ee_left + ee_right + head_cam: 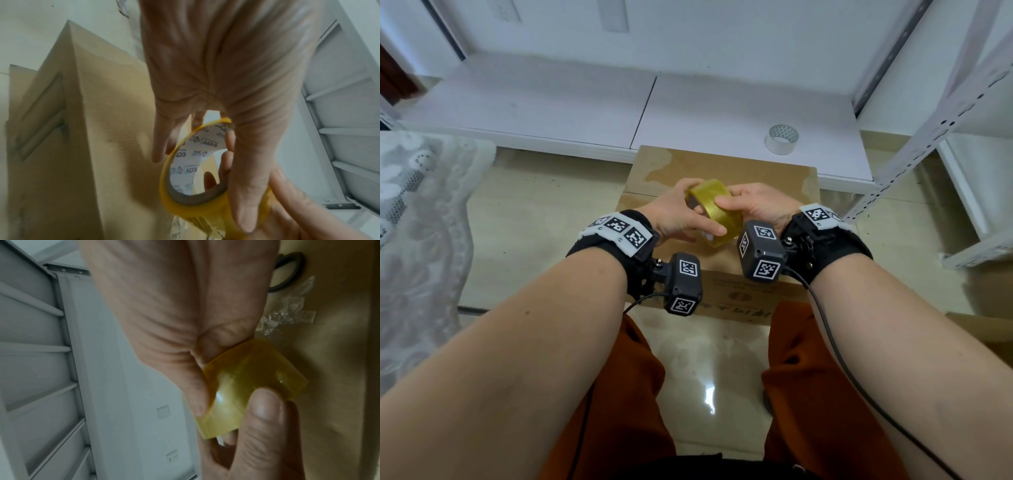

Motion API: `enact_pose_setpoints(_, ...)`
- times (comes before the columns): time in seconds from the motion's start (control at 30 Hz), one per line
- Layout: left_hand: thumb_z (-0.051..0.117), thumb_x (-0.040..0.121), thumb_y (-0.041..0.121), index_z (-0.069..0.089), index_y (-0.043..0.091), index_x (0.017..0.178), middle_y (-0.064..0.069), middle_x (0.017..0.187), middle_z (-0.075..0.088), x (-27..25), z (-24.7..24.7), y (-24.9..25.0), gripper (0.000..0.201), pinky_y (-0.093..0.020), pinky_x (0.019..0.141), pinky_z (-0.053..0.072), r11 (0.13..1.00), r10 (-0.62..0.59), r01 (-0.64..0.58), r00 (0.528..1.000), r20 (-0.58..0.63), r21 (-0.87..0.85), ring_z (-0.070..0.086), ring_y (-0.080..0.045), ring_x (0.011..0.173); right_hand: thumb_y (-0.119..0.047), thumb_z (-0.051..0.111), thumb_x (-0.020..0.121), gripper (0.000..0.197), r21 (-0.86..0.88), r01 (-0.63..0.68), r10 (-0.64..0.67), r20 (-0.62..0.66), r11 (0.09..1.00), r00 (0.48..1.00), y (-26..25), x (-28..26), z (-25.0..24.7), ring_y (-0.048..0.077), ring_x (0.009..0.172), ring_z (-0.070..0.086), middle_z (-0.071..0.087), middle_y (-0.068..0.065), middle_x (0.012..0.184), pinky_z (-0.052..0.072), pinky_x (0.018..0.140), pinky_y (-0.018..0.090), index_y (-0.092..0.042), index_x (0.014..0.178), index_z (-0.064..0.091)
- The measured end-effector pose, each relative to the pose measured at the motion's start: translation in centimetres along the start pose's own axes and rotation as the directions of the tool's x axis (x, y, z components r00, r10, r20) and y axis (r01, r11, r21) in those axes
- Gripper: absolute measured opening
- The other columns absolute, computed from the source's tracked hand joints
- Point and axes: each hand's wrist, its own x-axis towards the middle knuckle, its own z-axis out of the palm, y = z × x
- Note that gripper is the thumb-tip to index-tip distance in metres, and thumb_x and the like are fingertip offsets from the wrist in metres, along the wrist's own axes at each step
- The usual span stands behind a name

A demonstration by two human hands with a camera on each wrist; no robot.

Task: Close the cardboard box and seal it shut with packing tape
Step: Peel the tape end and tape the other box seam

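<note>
1. head: both hands hold yellow tape roll (713, 211) above the closed cardboard box (726, 171); left hand (677, 214) and right hand (755, 205) curl round it.
2. left wrist: fingers (243, 186) wrap the rim, some through the core.
3. right wrist: thumb (261, 415) presses the tape face, probably hunting the free end; blurred. next: peel the end, stick it to the box seam.

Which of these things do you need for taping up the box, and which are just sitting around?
For the job:
- yellow tape roll, gripped by the left hand and the right hand
- cardboard box, flaps already down

Just lying about:
- white tape roll on the white shelf board
- lace cloth
- crumpled clear tape scrap on the box
</note>
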Motion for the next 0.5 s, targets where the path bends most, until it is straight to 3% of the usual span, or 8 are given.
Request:
enact_pose_setpoints(0.2,0.088,0.060,0.007,0.033,0.022,0.141,-0.003,0.121,0.049,0.12,-0.11,-0.13,0.099,-0.051,0.090,0.054,0.998,0.029,-0.027,0.999,-0.031,0.048,0.057,-0.024,0.111,-0.002,0.046,0.095,0.033,0.019,-0.010,0.009,0.037,1.000,0.999,-0.21,-0.26,-0.16,0.022,0.071,0.070,0.071,0.013,0.089,0.057,0.057,0.030,0.005,0.127,0.051)
enact_pose_setpoints(0.33,0.088,0.061,0.010,0.034,0.022,0.140,-0.004,0.121,0.049,0.17,0.07,-0.07,0.097,-0.048,0.089,0.055,0.996,0.034,-0.032,0.999,-0.032,0.085,0.058,-0.023,0.109,-0.016,0.051,0.097,0.027,0.046,0.016,-0.016,-0.007,0.999,1.000,0.27,-0.10,-0.04,0.020,0.066,0.070,0.073,0.011,0.079,0.057,0.054,0.029,0.005,0.114,0.058)
enact_pose_setpoints(0.4,0.088,0.061,0.009,0.033,0.023,0.140,-0.005,0.123,0.048,0.20,0.11,-0.08,0.097,-0.048,0.089,0.055,0.995,0.036,-0.033,0.999,-0.025,0.092,0.058,-0.023,0.109,-0.013,0.050,0.097,0.021,0.016,0.038,-0.037,-0.022,0.999,0.999,0.27,-0.06,-0.13,0.017,0.060,0.070,0.073,0.008,0.070,0.055,0.050,0.026,0.004,0.105,0.061)
enact_pose_setpoints(0.5,0.088,0.059,0.008,0.034,0.023,0.139,-0.005,0.124,0.047,0.23,0.05,-0.10,0.098,-0.050,0.089,0.055,0.994,0.049,-0.047,0.998,-0.024,0.094,0.058,-0.024,0.109,-0.009,0.048,0.097,0.023,-0.011,0.007,-0.007,0.004,1.000,1.000,0.08,-0.24,-0.25,0.018,0.059,0.069,0.073,0.010,0.072,0.055,0.049,0.025,0.005,0.111,0.060)
